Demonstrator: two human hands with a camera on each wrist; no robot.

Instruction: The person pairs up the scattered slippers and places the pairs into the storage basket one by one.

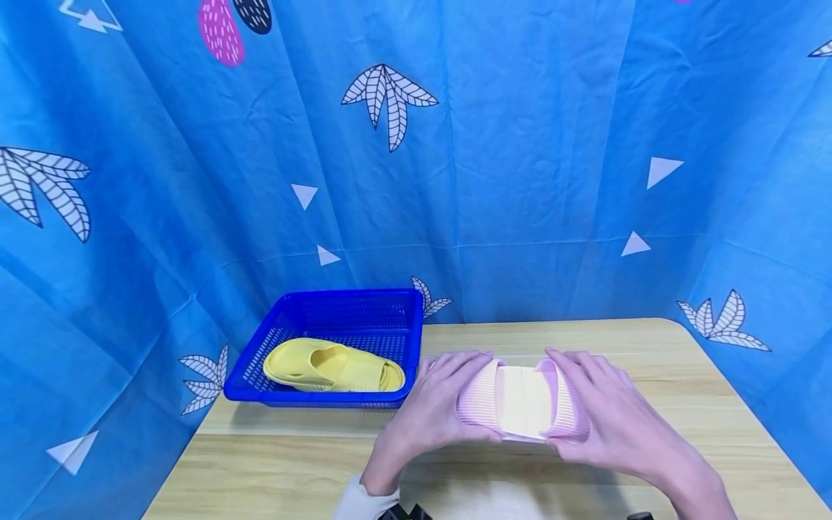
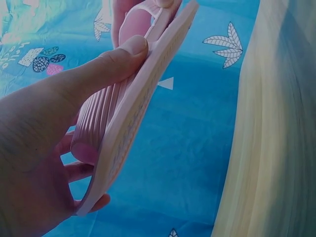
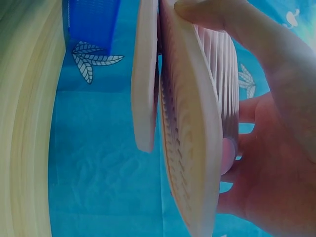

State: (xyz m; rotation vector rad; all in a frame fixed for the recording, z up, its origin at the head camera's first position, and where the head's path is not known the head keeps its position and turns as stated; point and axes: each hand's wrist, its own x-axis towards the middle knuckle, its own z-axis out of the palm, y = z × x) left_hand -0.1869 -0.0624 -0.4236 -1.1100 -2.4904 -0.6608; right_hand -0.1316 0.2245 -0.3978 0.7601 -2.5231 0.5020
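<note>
Two pink slippers with ribbed straps are held bottom to bottom above the table, their pale soles side by side in the middle and their straps facing outward. My left hand [image 1: 432,408] grips the left slipper [image 2: 123,116] around its strap, thumb along the sole's edge and fingers behind. On the other side my right hand [image 1: 607,415] grips the right slipper [image 3: 197,128] in the same way, its thumb on the rim of the sole. In the right wrist view a narrow gap shows between the two soles toward one end.
A blue plastic basket [image 1: 323,396] stands on the table's back left, beside my left hand. Yellow slippers [image 1: 360,370] lie inside it. The light wooden table [image 1: 273,469] runs back to a blue patterned curtain [image 1: 520,180], which also hangs along both sides.
</note>
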